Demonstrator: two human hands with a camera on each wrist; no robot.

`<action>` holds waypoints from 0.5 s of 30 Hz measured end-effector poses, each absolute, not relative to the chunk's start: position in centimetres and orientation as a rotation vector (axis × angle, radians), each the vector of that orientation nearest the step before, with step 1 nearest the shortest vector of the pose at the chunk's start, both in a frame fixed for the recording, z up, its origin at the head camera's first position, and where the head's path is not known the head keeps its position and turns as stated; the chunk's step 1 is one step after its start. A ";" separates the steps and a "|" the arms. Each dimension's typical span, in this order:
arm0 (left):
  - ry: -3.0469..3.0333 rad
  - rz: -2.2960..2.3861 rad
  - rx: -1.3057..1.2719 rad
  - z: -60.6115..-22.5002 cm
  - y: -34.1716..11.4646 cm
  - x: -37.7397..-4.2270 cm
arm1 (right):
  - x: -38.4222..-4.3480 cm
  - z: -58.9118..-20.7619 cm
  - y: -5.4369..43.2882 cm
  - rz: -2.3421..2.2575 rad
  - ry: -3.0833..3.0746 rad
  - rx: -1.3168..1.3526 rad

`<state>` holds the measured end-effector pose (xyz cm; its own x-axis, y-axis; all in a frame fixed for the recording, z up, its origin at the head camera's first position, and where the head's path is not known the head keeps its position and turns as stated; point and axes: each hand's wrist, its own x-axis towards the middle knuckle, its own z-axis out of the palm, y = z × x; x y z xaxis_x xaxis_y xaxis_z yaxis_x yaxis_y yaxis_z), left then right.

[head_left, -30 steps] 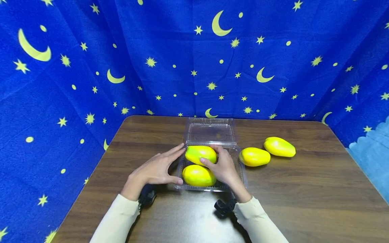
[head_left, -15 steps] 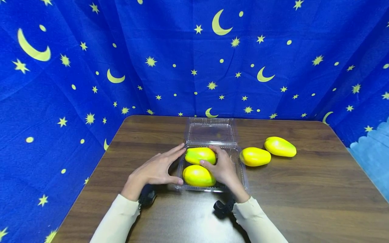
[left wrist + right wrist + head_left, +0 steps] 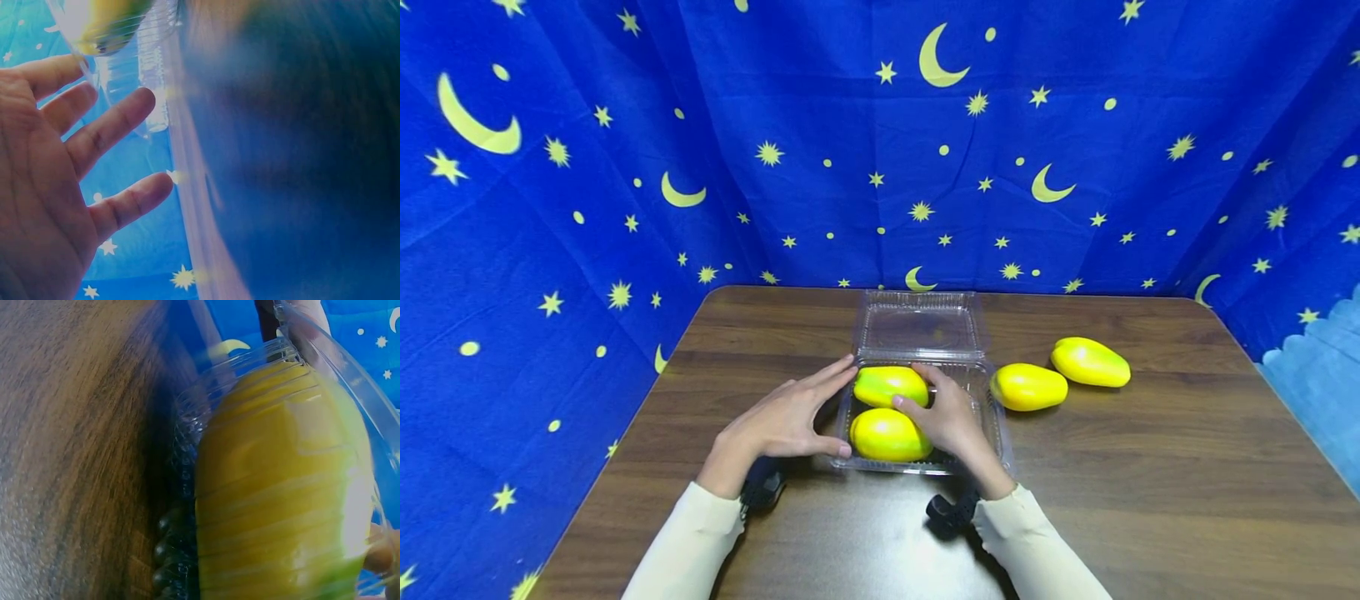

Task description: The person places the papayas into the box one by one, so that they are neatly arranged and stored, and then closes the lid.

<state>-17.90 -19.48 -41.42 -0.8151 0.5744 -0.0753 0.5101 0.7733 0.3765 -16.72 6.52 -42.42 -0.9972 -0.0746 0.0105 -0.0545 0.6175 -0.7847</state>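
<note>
A clear plastic clamshell box (image 3: pixel 955 469) lies on the table with its lid (image 3: pixel 921 327) folded back. Two yellow papayas with greenish patches lie side by side in its left part. My right hand (image 3: pixel 951 414) grips the farther papaya (image 3: pixel 891 387) at its right end, thumb in front and fingers behind. The nearer papaya (image 3: pixel 890 435) shows large through the ribbed box wall in the right wrist view. My left hand (image 3: pixel 782 417) rests along the box's left side, fingers straight and spread, thumb at the front left corner. Its palm holds nothing in the left wrist view.
On the wooden table (image 3: pixel 1150 467), right of the box, lie two more yellow papayas, one close to the box edge (image 3: pixel 1028 387) and one farther back (image 3: pixel 1090 362). A blue cloth (image 3: pixel 820 100) with moons and stars hangs behind and at the sides.
The farther papaya has shifted slightly left and toward the front of the box, the right hand moving with it. The left hand has stayed in place.
</note>
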 end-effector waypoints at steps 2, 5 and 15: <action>2.784 0.509 0.867 -41.5 -19.5 -17.9 | -16.7 -42.4 6.6 -1.365 2.798 -0.104; 2.789 0.502 0.876 -41.6 -19.5 -17.9 | -16.6 -42.4 6.6 -1.371 2.797 -0.102; 2.782 0.498 0.871 -41.5 -19.6 -17.8 | -16.6 -41.8 6.7 -1.426 2.818 -0.127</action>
